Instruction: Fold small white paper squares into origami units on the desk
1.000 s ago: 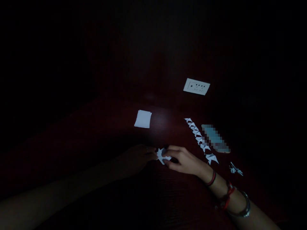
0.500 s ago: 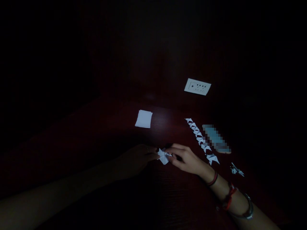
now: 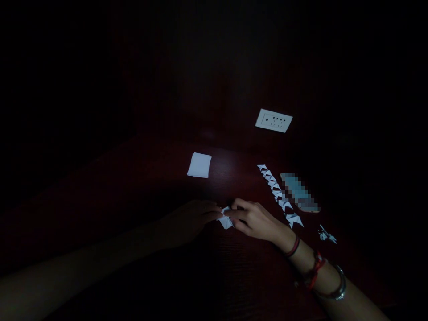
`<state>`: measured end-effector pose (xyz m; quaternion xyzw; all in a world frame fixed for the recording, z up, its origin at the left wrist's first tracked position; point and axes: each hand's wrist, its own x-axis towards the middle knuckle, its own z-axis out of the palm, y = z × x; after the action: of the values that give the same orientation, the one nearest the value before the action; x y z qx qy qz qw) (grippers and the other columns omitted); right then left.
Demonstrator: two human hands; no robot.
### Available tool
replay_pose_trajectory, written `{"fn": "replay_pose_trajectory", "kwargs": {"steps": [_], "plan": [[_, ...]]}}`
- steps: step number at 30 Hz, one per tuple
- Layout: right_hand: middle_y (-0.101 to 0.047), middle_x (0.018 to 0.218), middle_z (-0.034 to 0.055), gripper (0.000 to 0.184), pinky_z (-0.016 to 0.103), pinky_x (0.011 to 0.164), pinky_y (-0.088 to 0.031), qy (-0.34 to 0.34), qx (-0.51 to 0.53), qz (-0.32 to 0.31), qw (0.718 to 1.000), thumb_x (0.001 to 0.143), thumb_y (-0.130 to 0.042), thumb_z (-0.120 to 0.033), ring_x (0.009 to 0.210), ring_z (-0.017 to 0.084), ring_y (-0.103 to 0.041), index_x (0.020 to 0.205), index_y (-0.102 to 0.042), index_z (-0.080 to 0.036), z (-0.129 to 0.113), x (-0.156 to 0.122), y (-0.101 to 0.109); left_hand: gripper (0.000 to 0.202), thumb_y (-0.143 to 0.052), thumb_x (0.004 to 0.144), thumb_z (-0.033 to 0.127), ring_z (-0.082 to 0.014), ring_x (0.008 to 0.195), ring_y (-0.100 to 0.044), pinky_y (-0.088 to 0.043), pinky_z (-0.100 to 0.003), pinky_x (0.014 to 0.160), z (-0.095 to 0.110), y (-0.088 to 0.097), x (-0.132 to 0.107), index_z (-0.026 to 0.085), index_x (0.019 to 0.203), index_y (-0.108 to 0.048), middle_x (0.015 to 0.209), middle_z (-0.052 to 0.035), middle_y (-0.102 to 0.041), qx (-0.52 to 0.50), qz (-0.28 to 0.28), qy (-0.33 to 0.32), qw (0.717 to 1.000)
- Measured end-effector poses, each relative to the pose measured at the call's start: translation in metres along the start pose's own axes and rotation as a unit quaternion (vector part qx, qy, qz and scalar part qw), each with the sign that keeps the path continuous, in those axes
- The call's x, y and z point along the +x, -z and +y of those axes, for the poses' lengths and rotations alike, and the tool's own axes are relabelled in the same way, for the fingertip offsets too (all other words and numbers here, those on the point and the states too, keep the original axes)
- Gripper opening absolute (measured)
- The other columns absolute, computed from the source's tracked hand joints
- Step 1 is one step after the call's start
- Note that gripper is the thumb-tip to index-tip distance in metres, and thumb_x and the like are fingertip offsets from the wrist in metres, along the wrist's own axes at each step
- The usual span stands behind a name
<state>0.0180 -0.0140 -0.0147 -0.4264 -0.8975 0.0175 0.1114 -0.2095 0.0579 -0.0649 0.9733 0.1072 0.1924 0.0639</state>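
A small piece of folded white paper (image 3: 226, 221) lies at the middle of the dark red table (image 3: 247, 276), between my hands. My left hand (image 3: 195, 220) is in deep shadow, its fingertips closed on the paper's left side. From the right, my right hand (image 3: 254, 220) presses thumb and fingers on the paper's upper and right parts. Fingers cover some of the folds. To the right of my hand runs a row of several folded white paper figures (image 3: 277, 193), the nearest one (image 3: 294, 220) larger in view.
A stack of square white paper sheets (image 3: 199, 165) lies behind my hands. A blurred-out phone (image 3: 300, 192) sits right of the row, with small white scraps (image 3: 327, 234) nearer me. A wall socket (image 3: 273, 121) is at the back. Much of the surroundings is dark.
My right fingers have shifted left over the paper, one now reaching across its top toward my left fingertips. Less of the paper's upper points shows. The whole view has moved slightly.
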Motion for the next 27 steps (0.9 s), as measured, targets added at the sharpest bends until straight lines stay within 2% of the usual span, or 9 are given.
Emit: {"fn": "replay_pose_trajectory", "kwargs": {"steps": [4,12,15,17,19,23,27], "plan": [[-0.05,0.09,0.003,0.028,0.023,0.07,-0.043,0.003,0.01,0.004,1.0,0.084,-0.04,-0.02,0.075,0.011,-0.052,0.107,-0.055,-0.022,0.001,-0.001,0.0,0.049,-0.041,0.082,0.01,-0.0193,0.118,-0.035,-0.03,-0.036,0.097,0.0,0.001,0.001,0.023,0.128,-0.032,0.13,-0.0035,-0.039,-0.001,-0.008,0.011,1.0],[-0.049,0.093,0.0035,0.024,0.026,0.072,-0.043,0.01,-0.005,0.008,1.0,0.082,-0.042,-0.019,0.074,0.012,-0.051,0.098,-0.06,-0.02,0.003,-0.001,0.0,0.048,-0.041,0.08,0.008,-0.0199,0.116,-0.037,-0.033,-0.036,0.096,0.005,0.009,0.003,0.021,0.125,-0.036,0.128,-0.0051,-0.042,0.003,-0.019,0.016,1.0],[-0.049,0.092,0.0042,0.029,0.025,0.073,-0.044,0.003,0.044,0.048,0.998,0.083,-0.043,-0.019,0.078,0.012,-0.051,0.108,-0.056,-0.021,0.009,-0.003,0.002,0.047,-0.04,0.08,0.007,-0.0187,0.115,-0.038,-0.034,-0.036,0.095,0.01,0.014,0.003,0.021,0.124,-0.036,0.127,-0.0055,-0.041,-0.008,-0.004,0.024,1.0],[-0.049,0.093,0.0049,0.034,0.027,0.076,-0.044,-0.016,0.077,0.096,0.992,0.082,-0.044,-0.02,0.084,0.014,-0.051,0.115,-0.05,-0.019,0.014,-0.006,0.004,0.046,-0.038,0.081,0.006,-0.0166,0.113,-0.04,-0.036,-0.033,0.094,0.015,0.02,0.003,0.021,0.124,-0.037,0.125,-0.005,-0.043,-0.022,0.021,0.018,0.999],[-0.049,0.092,0.0047,0.034,0.027,0.076,-0.045,-0.024,0.092,0.115,0.989,0.081,-0.046,-0.021,0.084,0.014,-0.051,0.115,-0.051,-0.02,0.017,-0.009,0.007,0.041,-0.037,0.083,0.008,-0.016,0.111,-0.042,-0.038,-0.031,0.092,0.02,0.025,0.005,0.02,0.123,-0.038,0.123,-0.0056,-0.044,-0.02,0.031,0.01,0.999],[-0.05,0.096,0.0051,0.035,0.028,0.077,-0.045,0.009,0.104,0.07,0.992,0.078,-0.053,-0.025,0.085,0.015,-0.052,0.113,-0.053,-0.021,0.014,-0.013,0.013,0.034,-0.041,0.087,0.019,-0.0173,0.108,-0.045,-0.038,-0.032,0.09,0.022,0.026,0.009,0.02,0.121,-0.041,0.121,-0.0061,-0.047,0.021,0.065,0.016,0.998],[-0.051,0.1,0.0046,0.033,0.027,0.081,-0.043,0.038,0.076,0.024,0.996,0.08,-0.052,-0.027,0.089,0.015,-0.052,0.113,-0.053,-0.022,0.003,-0.012,0.015,0.037,-0.049,0.084,0.035,-0.0188,0.103,-0.049,-0.04,-0.032,0.086,0.012,0.017,0.012,0.021,0.117,-0.045,0.113,-0.0058,-0.054,0.054,0.046,-0.032,0.997]]}}
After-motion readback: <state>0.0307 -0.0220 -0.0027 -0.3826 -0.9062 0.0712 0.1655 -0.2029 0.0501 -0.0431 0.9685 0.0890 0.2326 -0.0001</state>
